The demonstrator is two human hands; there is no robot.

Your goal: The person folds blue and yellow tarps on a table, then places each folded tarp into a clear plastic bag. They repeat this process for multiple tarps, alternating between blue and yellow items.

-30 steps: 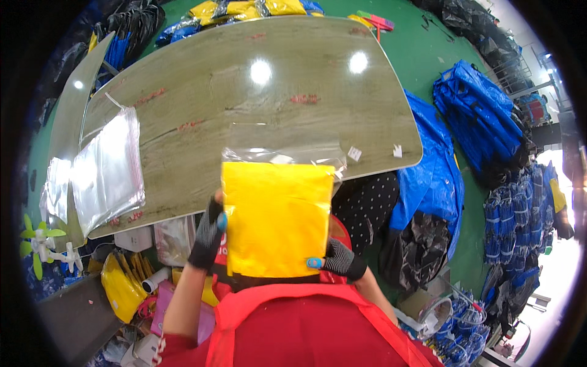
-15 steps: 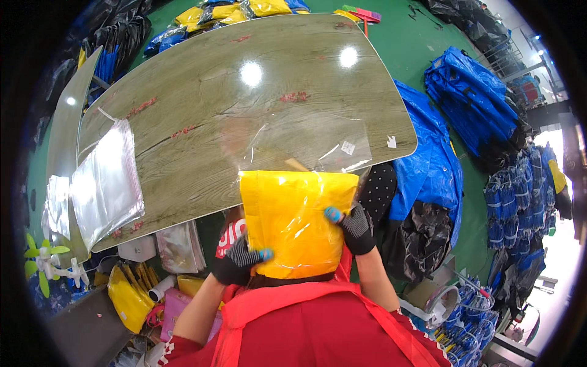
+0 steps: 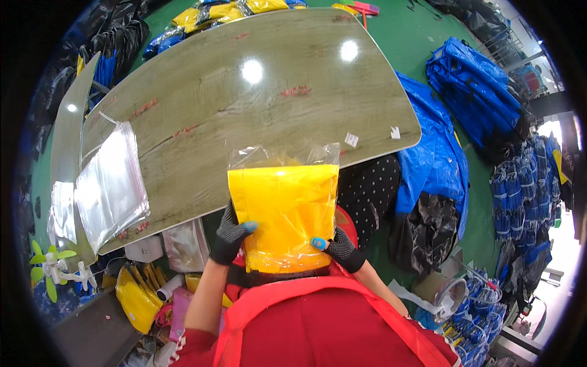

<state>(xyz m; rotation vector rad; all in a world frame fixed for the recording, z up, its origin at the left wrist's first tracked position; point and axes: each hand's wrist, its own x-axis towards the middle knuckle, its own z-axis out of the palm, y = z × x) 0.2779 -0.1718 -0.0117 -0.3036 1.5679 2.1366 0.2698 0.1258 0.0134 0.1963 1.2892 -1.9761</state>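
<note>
The packet (image 3: 286, 211) at centre is yellow, the gloves (image 3: 228, 243) beside it black with blue thumb tips (image 3: 318, 243), the table (image 3: 244, 107) above wood-grained brown, the cloth (image 3: 374, 191) right of centre white-dotted black.

Clearance over the table (image 3: 202, 85)
Open path: table centre, beyond the yellow pack (image 3: 287, 208). Obstructions: clear bags (image 3: 113, 183) at left; paper tags (image 3: 351, 140) near the right edge; dotted cloth (image 3: 368, 189) beside the pack.

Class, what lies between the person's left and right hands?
In the head view, a yellow packet in clear plastic lies between the left hand and right hand.
</note>
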